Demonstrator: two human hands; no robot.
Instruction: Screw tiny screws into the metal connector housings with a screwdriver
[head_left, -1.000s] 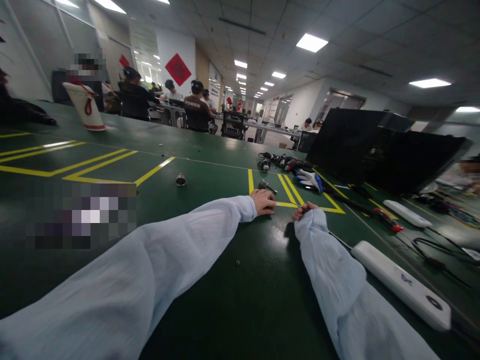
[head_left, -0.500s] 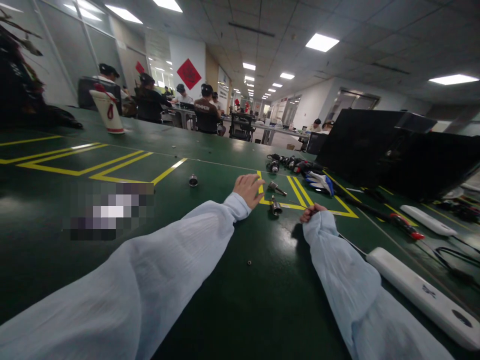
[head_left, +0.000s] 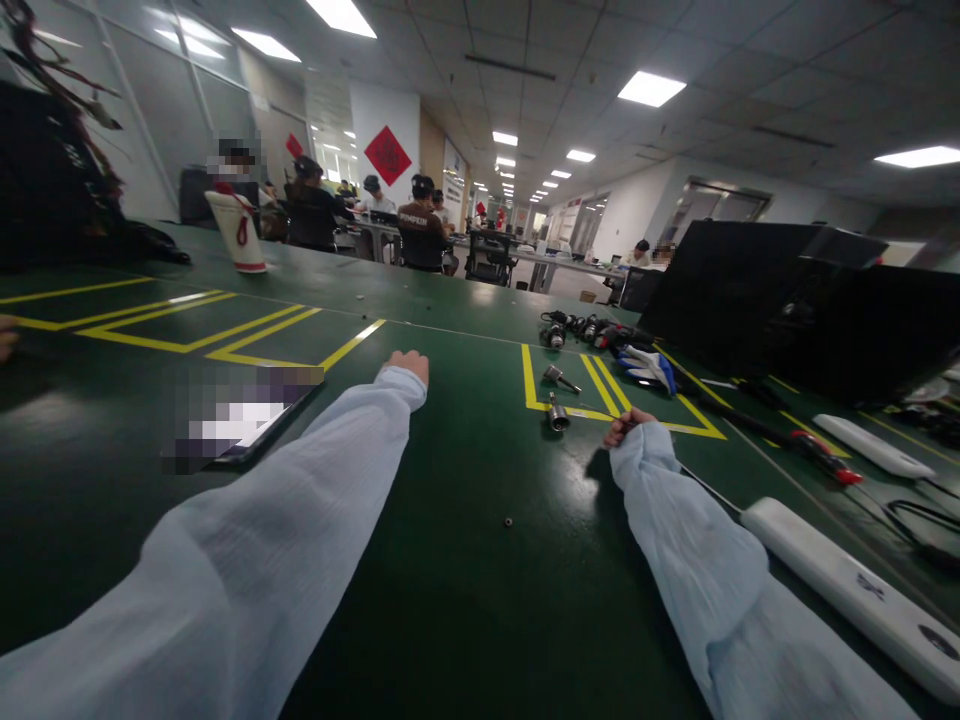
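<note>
My left hand [head_left: 409, 367] is on the green table [head_left: 450, 600] left of centre, its fingers curled down and mostly hidden. It covers the spot where a small metal cylinder stood, and that cylinder is out of sight. My right hand [head_left: 628, 427] rests closed at the front of a yellow-taped box, around a thin rod [head_left: 598, 413] that pokes out to the left. Just left of it lie a metal drill chuck [head_left: 557, 415] and, behind, a metal part with a thin shaft [head_left: 561, 378]. A tiny ring-like piece [head_left: 508, 522] lies between my forearms.
A phone [head_left: 259, 435], partly blurred, lies by my left sleeve. Another person's hand [head_left: 7, 338] shows at the left edge. Farther back are a paper cup [head_left: 244, 240], dark motor-like parts [head_left: 555, 335] and a blue-white glove [head_left: 646, 368]. A white power strip [head_left: 832, 570] lies at right.
My left hand has moved left, from beside the metal parts to over the small cylinder, and its fingers have curled. My right hand stays put. The view has shifted slightly.
</note>
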